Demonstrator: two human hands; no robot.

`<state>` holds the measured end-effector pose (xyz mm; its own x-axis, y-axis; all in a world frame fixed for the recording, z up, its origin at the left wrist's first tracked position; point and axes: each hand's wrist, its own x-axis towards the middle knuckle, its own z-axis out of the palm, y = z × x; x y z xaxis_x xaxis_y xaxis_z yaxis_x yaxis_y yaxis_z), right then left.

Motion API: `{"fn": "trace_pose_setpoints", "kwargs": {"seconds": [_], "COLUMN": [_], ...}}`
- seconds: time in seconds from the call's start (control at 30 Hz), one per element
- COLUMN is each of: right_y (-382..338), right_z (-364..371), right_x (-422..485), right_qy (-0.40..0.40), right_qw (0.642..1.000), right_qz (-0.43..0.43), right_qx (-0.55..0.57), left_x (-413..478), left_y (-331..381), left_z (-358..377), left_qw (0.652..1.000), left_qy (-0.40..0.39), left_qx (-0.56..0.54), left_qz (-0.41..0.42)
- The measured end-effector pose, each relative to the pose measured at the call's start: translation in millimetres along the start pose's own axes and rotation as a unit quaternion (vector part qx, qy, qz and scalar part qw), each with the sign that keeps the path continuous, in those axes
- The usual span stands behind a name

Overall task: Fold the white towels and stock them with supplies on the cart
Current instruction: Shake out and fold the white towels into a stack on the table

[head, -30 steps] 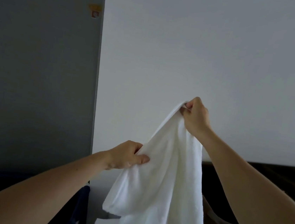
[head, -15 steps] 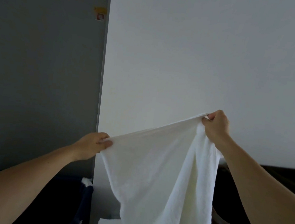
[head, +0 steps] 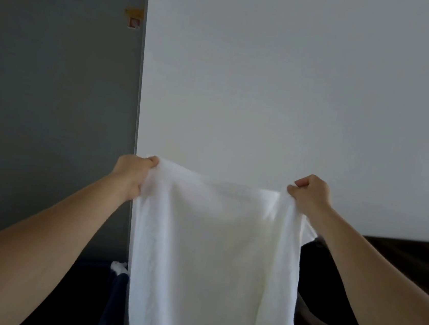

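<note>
A white towel (head: pixel 213 255) hangs spread out in front of me, held up by its top edge. My left hand (head: pixel 133 173) grips the upper left corner in a closed fist. My right hand (head: pixel 310 193) pinches the upper right corner. Both hands are at about the same height and the top edge sags a little between them. The towel's lower end runs out of the bottom of the view. The cart itself is hidden.
A white wall (head: pixel 296 91) fills the view ahead, with a grey panel (head: pixel 55 90) to its left. A dark blue bag frame (head: pixel 114 303) with a bit of white cloth (head: pixel 119 267) sits low left. A dark rounded bin (head: pixel 325 308) is low right.
My hands moved apart along the towel's top edge. The left hand rose and the right dropped to level, so the bunched towel now hangs open and flat.
</note>
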<state>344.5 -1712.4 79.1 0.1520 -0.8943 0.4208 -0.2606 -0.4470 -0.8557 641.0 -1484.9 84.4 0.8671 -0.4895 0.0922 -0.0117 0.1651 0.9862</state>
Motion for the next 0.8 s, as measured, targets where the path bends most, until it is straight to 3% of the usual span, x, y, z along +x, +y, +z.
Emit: {"fn": "trace_pose_setpoints", "kwargs": {"seconds": [0.1, 0.27, 0.63, 0.8], "right_y": [-2.9, -18.1, -11.7, -10.7], "right_z": [22.8, 63.8, 85.7, 83.3], "right_x": [-21.9, -65.9, -98.9, -102.2], "right_qy": [-0.006, -0.058, -0.115, -0.188], "right_qw": [1.000, 0.995, 0.990, 0.978], "right_qz": [-0.025, -0.075, -0.085, -0.037], "right_qx": [0.006, -0.004, -0.005, 0.083], "left_x": [-28.8, -78.5, -105.8, -104.1], "left_y": [-18.4, -55.2, -80.7, -82.0], "left_z": [36.8, 101.5, 125.7, 110.6], "left_qw": [0.996, 0.973, 0.985, 0.986], "left_qy": [-0.019, -0.063, -0.136, -0.155], "left_qx": [0.089, 0.203, 0.108, 0.061], "left_qz": [-0.003, 0.084, 0.014, -0.007]}}
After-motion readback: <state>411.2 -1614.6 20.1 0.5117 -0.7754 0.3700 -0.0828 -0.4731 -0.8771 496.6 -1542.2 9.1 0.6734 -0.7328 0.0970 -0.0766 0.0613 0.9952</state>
